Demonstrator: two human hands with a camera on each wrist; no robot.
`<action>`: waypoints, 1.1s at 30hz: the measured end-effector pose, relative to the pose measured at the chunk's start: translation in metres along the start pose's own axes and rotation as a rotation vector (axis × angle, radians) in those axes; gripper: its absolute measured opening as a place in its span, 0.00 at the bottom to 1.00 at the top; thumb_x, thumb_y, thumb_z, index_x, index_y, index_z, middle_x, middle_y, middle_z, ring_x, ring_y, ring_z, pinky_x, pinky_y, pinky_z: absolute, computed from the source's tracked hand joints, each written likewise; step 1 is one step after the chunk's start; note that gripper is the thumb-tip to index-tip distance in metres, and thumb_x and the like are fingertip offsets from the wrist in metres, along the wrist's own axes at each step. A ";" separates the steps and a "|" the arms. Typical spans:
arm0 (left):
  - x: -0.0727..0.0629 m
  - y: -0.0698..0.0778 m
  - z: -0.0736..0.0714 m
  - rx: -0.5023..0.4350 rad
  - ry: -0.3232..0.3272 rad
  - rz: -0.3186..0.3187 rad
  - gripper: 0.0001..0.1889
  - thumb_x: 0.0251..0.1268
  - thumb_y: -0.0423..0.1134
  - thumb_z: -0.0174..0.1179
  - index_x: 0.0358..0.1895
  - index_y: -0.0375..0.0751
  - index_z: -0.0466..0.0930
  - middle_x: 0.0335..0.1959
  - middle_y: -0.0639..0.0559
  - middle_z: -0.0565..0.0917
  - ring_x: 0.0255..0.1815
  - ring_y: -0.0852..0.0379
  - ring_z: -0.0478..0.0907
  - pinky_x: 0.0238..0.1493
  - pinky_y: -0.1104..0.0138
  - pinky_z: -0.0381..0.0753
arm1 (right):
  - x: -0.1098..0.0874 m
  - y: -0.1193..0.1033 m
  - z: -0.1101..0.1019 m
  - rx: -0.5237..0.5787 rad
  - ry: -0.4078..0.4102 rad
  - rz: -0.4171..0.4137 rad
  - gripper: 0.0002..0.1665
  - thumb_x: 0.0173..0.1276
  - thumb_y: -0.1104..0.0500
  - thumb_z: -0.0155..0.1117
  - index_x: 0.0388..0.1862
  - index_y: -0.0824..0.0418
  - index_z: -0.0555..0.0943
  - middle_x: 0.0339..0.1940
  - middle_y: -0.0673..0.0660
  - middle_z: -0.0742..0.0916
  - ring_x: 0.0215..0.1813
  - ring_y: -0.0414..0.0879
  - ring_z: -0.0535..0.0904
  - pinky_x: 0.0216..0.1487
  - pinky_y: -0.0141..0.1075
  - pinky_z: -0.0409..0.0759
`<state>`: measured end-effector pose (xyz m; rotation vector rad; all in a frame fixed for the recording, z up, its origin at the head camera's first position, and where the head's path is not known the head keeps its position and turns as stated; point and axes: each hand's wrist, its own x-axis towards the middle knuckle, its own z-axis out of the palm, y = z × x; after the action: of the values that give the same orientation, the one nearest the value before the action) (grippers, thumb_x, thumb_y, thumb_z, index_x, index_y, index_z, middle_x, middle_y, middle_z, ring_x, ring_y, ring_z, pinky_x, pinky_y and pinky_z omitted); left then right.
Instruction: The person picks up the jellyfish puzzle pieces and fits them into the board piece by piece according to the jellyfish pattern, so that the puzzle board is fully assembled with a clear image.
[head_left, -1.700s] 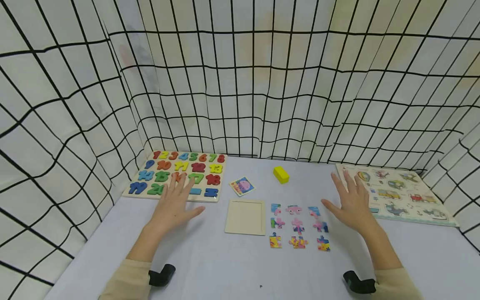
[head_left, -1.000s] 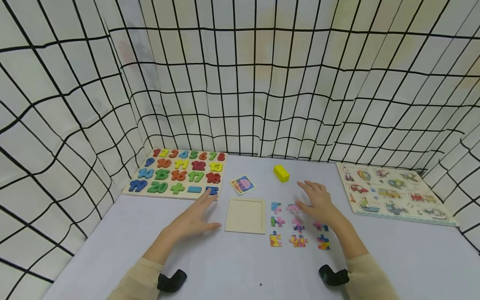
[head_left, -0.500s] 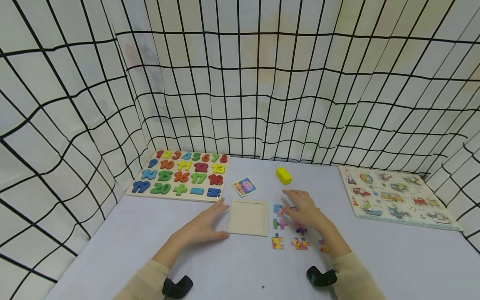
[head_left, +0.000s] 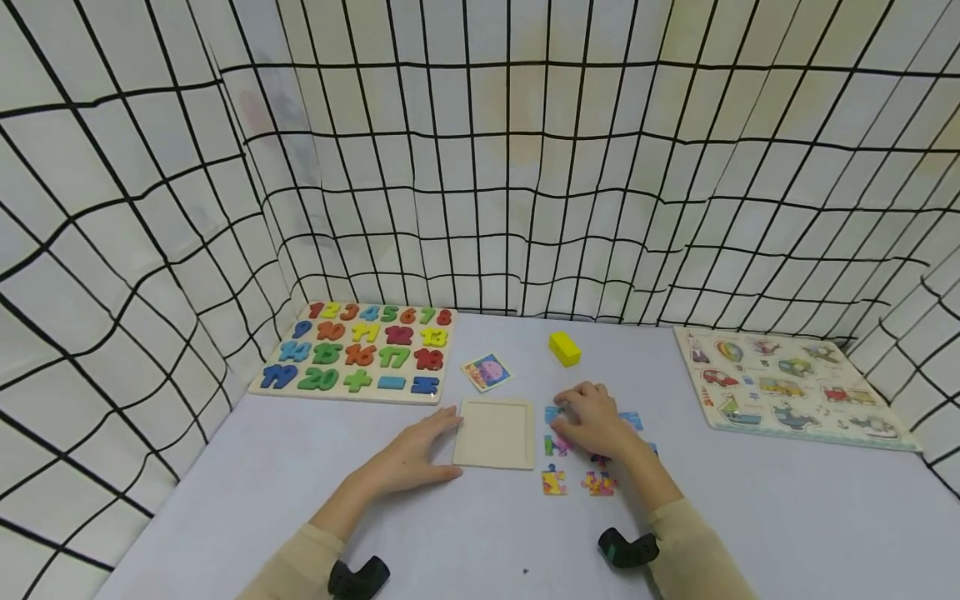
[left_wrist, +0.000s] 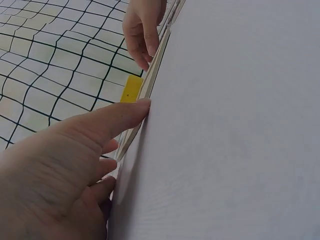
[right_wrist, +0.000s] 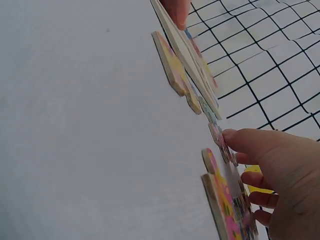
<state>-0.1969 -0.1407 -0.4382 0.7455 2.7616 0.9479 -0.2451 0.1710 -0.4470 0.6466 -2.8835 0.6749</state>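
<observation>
Pieces (head_left: 554,481) lay right of tray (head_left: 495,433); seven counted at least partly, some cut off by right hand (head_left: 597,425) and forearm (head_left: 651,483). Right hand's fingers bent down over upper pieces; whether pinching one, could not tell. Left hand (head_left: 408,457) loosely spread at tray's left edge, thumb by near corner. One yellow block (head_left: 565,349), one card (head_left: 487,372) lay beyond. Narrow gap separated tray from pieces; white tabletop (head_left: 495,533) stretched nearer.
</observation>
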 end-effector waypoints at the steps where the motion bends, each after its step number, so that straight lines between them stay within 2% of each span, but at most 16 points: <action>1: 0.000 -0.001 0.001 -0.003 0.003 -0.004 0.37 0.52 0.49 0.66 0.65 0.41 0.65 0.69 0.47 0.60 0.70 0.48 0.51 0.63 0.50 0.57 | 0.000 0.000 0.001 0.004 0.005 -0.005 0.20 0.60 0.50 0.64 0.49 0.58 0.79 0.47 0.58 0.77 0.49 0.54 0.66 0.48 0.50 0.64; 11: 0.000 -0.006 0.006 -0.017 0.028 -0.003 0.35 0.51 0.51 0.66 0.64 0.43 0.67 0.68 0.49 0.62 0.71 0.48 0.50 0.63 0.47 0.55 | -0.002 -0.003 0.009 0.031 0.035 0.012 0.17 0.59 0.54 0.66 0.47 0.57 0.79 0.45 0.55 0.78 0.50 0.51 0.66 0.52 0.48 0.65; 17: -0.001 -0.005 0.010 0.007 0.044 0.013 0.34 0.52 0.50 0.65 0.63 0.43 0.67 0.68 0.48 0.62 0.71 0.47 0.50 0.63 0.45 0.52 | 0.000 -0.005 0.010 0.085 0.057 -0.026 0.18 0.57 0.58 0.68 0.46 0.58 0.76 0.43 0.51 0.81 0.52 0.48 0.68 0.56 0.44 0.67; 22: -0.002 -0.003 0.013 0.046 0.063 0.016 0.33 0.53 0.51 0.64 0.63 0.44 0.68 0.68 0.48 0.61 0.71 0.49 0.50 0.64 0.46 0.50 | 0.000 -0.007 0.009 0.134 0.067 -0.007 0.17 0.56 0.60 0.69 0.44 0.56 0.76 0.37 0.50 0.81 0.43 0.46 0.71 0.46 0.41 0.72; 26: 0.000 -0.003 0.015 0.067 0.083 0.013 0.34 0.53 0.51 0.64 0.63 0.43 0.67 0.68 0.48 0.62 0.70 0.49 0.51 0.64 0.47 0.50 | -0.001 -0.006 0.007 0.196 0.091 0.004 0.13 0.59 0.62 0.65 0.43 0.55 0.76 0.33 0.51 0.79 0.34 0.42 0.73 0.36 0.36 0.73; 33: 0.004 -0.002 0.017 0.103 0.117 0.023 0.34 0.52 0.51 0.65 0.62 0.41 0.68 0.66 0.47 0.65 0.69 0.48 0.54 0.63 0.46 0.53 | 0.000 -0.006 0.004 0.327 0.145 0.031 0.08 0.63 0.63 0.61 0.42 0.57 0.77 0.29 0.49 0.80 0.27 0.41 0.72 0.30 0.32 0.74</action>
<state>-0.1966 -0.1314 -0.4526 0.7619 2.9283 0.8868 -0.2425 0.1644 -0.4485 0.5611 -2.6777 1.1613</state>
